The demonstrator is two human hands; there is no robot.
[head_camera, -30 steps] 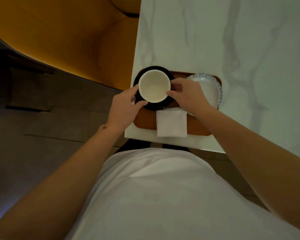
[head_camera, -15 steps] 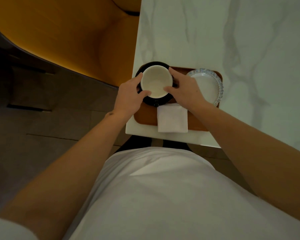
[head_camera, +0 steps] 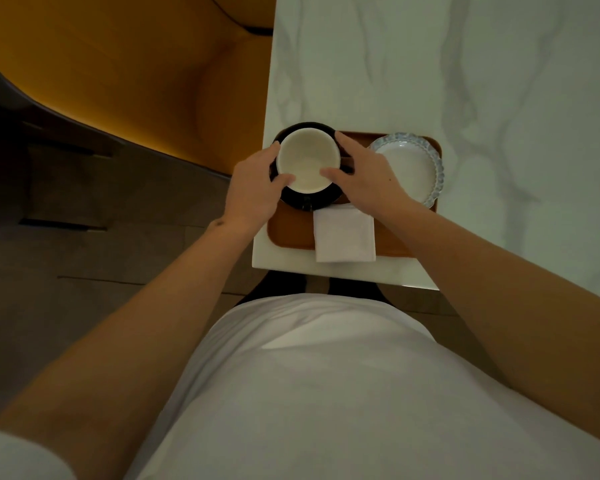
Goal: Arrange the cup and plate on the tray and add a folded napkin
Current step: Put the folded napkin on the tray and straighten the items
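Head view shows the cup (head_camera: 307, 161) sitting further toward the tray's (head_camera: 291, 230) far left corner than a second ago, on its dark saucer (head_camera: 307, 199), so the placing looks nearly settled. Both hands cradle it: the left hand (head_camera: 255, 192) curls round its left side, thumb at the near rim, and the right hand (head_camera: 364, 174) wraps the opposite side, fingers spread over the saucer's far edge. Both are half closed on the cup. Just right of the right hand lies the scalloped plate (head_camera: 411, 168) on the tray; below its wrist the folded napkin (head_camera: 343, 233) overhangs the tray's near edge, so every piece appears aboard.
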